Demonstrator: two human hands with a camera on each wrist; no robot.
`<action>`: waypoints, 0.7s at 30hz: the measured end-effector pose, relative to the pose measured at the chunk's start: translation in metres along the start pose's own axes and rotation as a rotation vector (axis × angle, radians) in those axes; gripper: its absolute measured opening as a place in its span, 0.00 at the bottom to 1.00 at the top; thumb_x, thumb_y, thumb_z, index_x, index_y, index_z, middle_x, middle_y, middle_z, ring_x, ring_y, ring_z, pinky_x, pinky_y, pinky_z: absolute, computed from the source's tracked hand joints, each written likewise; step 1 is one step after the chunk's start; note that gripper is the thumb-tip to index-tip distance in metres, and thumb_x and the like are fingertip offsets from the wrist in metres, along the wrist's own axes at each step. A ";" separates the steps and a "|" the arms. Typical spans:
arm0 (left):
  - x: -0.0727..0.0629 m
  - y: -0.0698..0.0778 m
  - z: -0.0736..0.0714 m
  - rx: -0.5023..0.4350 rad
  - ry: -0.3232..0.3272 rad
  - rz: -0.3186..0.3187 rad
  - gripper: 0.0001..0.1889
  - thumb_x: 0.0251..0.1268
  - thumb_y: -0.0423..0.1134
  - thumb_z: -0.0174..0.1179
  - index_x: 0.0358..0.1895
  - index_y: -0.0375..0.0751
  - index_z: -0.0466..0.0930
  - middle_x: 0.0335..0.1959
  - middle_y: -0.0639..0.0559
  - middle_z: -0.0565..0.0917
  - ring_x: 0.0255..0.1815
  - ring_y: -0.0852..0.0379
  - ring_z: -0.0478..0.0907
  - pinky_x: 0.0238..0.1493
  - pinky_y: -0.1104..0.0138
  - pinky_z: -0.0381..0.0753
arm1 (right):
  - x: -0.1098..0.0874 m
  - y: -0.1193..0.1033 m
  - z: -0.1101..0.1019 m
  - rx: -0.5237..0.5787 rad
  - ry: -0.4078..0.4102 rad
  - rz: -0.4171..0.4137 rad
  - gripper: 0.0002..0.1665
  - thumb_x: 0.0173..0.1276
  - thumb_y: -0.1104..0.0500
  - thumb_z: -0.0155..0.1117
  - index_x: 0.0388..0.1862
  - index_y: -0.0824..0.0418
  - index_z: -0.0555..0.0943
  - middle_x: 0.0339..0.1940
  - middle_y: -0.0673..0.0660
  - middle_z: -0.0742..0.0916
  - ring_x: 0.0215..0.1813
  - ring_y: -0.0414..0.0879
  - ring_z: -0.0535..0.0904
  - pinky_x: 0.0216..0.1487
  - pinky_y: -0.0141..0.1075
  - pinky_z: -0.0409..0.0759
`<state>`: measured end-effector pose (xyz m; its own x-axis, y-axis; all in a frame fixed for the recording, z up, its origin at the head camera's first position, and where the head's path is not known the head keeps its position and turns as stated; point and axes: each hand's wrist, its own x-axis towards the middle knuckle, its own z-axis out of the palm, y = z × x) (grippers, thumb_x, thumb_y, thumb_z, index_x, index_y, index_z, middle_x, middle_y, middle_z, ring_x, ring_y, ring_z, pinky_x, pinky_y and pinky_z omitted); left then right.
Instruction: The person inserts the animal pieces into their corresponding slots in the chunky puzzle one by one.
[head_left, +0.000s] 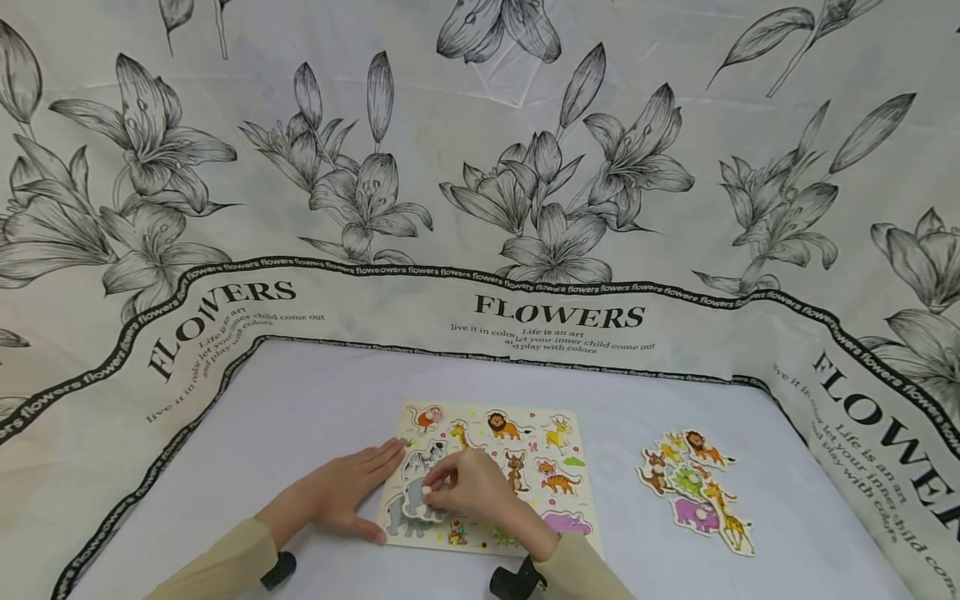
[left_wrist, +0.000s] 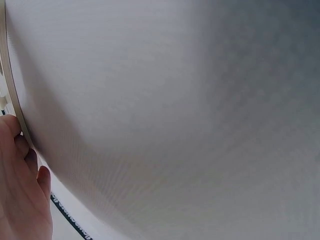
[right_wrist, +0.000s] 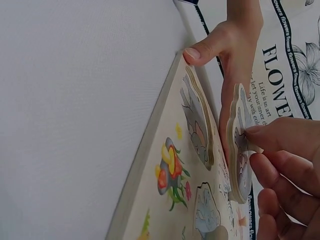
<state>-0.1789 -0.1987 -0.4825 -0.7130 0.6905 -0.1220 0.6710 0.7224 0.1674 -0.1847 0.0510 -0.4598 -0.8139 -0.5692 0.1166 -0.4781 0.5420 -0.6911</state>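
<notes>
White cloth [head_left: 420, 100] with dark line-drawn flowers [head_left: 561, 242] behind and at both sides. Lower band [head_left: 397, 312] reads FLOWERS, smaller text [head_left: 551, 337] underneath, black lettered trim [head_left: 450, 273] along edges. Plain white surface [head_left: 300, 400] below, soft light.

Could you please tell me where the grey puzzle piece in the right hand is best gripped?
Probably by the pale knob, pinched from the picture side as the right hand does: it stands out from the grey puzzle piece, which is flat and thin.
</notes>
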 end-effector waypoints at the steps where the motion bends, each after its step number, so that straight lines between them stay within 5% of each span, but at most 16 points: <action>1: 0.000 0.000 0.000 0.001 0.001 0.001 0.59 0.51 0.78 0.50 0.76 0.36 0.49 0.78 0.42 0.50 0.78 0.46 0.51 0.74 0.54 0.61 | 0.000 0.000 0.001 0.005 -0.005 0.011 0.07 0.53 0.56 0.75 0.32 0.54 0.89 0.23 0.43 0.88 0.19 0.28 0.69 0.22 0.22 0.67; 21: 0.000 -0.001 0.001 0.009 0.000 -0.010 0.58 0.51 0.78 0.50 0.76 0.37 0.49 0.78 0.43 0.50 0.78 0.47 0.51 0.75 0.54 0.61 | 0.009 -0.008 0.020 -0.062 -0.019 0.059 0.07 0.50 0.55 0.76 0.30 0.52 0.88 0.22 0.40 0.86 0.19 0.27 0.70 0.20 0.21 0.68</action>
<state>-0.1794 -0.1997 -0.4839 -0.7195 0.6834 -0.1235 0.6657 0.7294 0.1575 -0.1815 0.0292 -0.4681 -0.8352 -0.5464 0.0633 -0.4496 0.6118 -0.6508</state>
